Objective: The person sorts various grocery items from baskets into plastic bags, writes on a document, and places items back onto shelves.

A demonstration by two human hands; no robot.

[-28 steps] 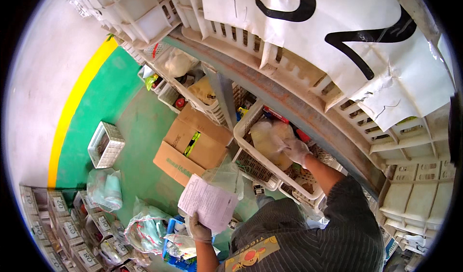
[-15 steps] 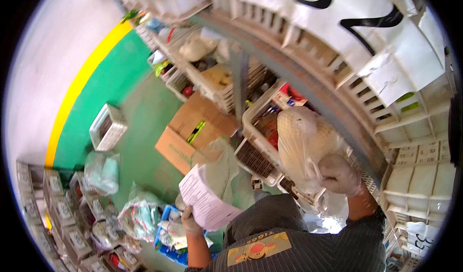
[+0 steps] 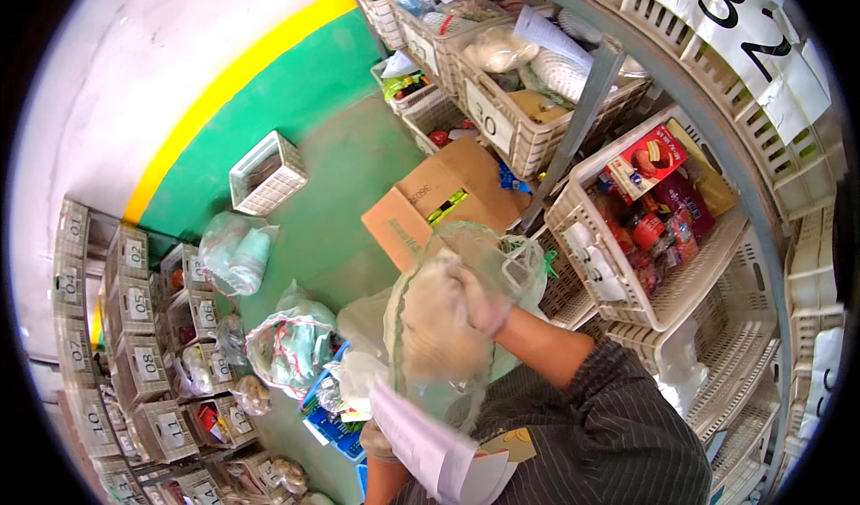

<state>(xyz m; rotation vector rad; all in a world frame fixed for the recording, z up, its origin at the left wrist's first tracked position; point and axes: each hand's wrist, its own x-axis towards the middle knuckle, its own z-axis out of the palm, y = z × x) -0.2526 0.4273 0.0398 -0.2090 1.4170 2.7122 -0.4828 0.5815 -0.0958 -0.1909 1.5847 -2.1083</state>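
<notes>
My right hand point(image 3: 479, 301), in a pale glove, is closed on the top of a pale, bulging plastic-wrapped bundle point(image 3: 439, 321). Motion smears the bundle, so its contents cannot be made out. It hangs in front of or inside a large translucent plastic bag point(image 3: 515, 268); which of the two, I cannot tell. My left hand point(image 3: 378, 440), gloved too, grips a sheaf of printed paper sheets point(image 3: 417, 447) low in front of me. The papers partly cover its fingers, and whether it also holds the bag's edge is hidden.
To the right, a shelf carries a crate point(image 3: 618, 312) of red packages. An open cardboard box point(image 3: 439, 201) stands on the green floor beyond the bag. Filled crates point(image 3: 528, 138) line the far shelf, and numbered bins point(image 3: 139, 362) the left. A blue basket point(image 3: 336, 429) sits near my left hand.
My right hand has brought the pale bundle leftward from the shelf crate to the translucent bag. The left hand has moved slightly right and lower with the papers. The view has shifted too.
</notes>
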